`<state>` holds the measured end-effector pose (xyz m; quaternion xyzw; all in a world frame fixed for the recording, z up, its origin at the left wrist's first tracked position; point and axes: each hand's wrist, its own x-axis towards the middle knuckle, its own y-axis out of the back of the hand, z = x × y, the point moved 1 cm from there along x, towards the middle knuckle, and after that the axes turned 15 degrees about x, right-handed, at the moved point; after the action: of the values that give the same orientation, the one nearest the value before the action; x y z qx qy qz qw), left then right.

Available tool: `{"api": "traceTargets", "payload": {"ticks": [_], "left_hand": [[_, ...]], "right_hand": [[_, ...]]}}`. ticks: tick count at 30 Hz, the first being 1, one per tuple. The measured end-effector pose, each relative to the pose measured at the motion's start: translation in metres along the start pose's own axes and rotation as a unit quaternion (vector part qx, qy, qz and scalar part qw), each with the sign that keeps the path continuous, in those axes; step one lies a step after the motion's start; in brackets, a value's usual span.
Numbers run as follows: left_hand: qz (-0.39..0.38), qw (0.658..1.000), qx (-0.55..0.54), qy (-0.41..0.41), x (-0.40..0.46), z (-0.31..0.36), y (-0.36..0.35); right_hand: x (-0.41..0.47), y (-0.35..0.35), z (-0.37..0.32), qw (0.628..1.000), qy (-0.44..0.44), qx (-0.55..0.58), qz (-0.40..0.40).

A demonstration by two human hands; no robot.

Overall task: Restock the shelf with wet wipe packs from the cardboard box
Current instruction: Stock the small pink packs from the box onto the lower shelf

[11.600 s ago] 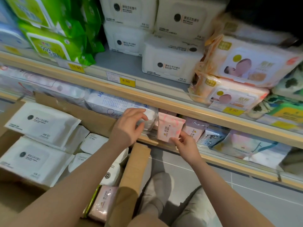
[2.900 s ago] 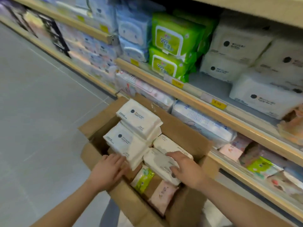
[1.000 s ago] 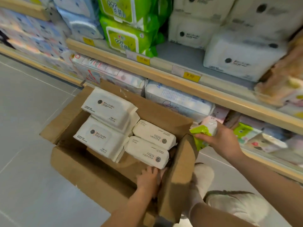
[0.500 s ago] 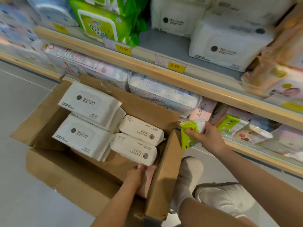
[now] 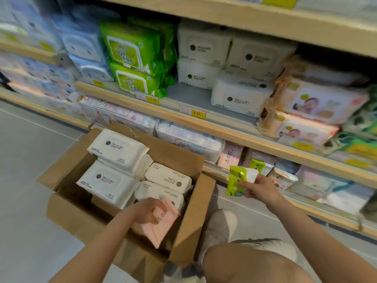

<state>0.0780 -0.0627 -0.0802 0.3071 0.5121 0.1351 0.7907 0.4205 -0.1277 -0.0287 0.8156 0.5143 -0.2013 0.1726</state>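
An open cardboard box (image 5: 189, 227) stands on the floor below the shelves. Inside lie large white wipe packs (image 5: 118, 149) and smaller cream packs (image 5: 168, 177). My left hand (image 5: 145, 212) is in the box's near right corner and grips a small pink pack (image 5: 161, 223), lifted above the box's contents. My right hand (image 5: 261, 189) holds a small green and white pack (image 5: 237, 180) just in front of the lowest shelf (image 5: 306, 207), close to another small green pack (image 5: 258, 165) standing there.
The middle shelf (image 5: 214, 127) carries green, white and baby-print wipe packs, with a bare grey gap in front of the white ones. Small packs line the lowest shelf. My bent knee and shoe (image 5: 221, 227) are right of the box. Grey floor lies to the left.
My left hand has raised the pink pack out of the box's corner. My right hand has carried the green pack rightward along the lowest shelf. The camera has tilted up.
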Motion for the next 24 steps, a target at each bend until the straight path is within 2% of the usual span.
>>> {"api": "traceTargets", "payload": {"ticks": [3,7,11,15,21,24], "left_hand": [[0.060,0.996,-0.059,-0.007,-0.001,0.021,0.030],[0.146,0.983,-0.092,-0.053,0.015,0.060,0.054],[0.192,0.958,-0.189,-0.094,0.028,0.094,0.075],[0.205,0.936,-0.227,-0.175,0.035,0.132,0.092],[0.204,0.943,-0.191,-0.179,0.077,0.161,0.087],[0.214,0.934,-0.231,-0.170,0.093,0.165,0.084]], "right_hand": [[-0.004,0.028,0.003,0.999,0.003,0.012,0.031],[-0.006,0.057,0.009,0.996,0.052,0.014,0.077],[0.009,0.078,0.019,0.991,0.089,-0.007,0.103],[0.042,0.091,0.035,0.989,0.074,-0.005,0.131],[0.086,0.086,0.044,0.983,0.112,0.004,0.148],[0.099,0.084,0.047,0.969,0.162,-0.031,0.185]]}}
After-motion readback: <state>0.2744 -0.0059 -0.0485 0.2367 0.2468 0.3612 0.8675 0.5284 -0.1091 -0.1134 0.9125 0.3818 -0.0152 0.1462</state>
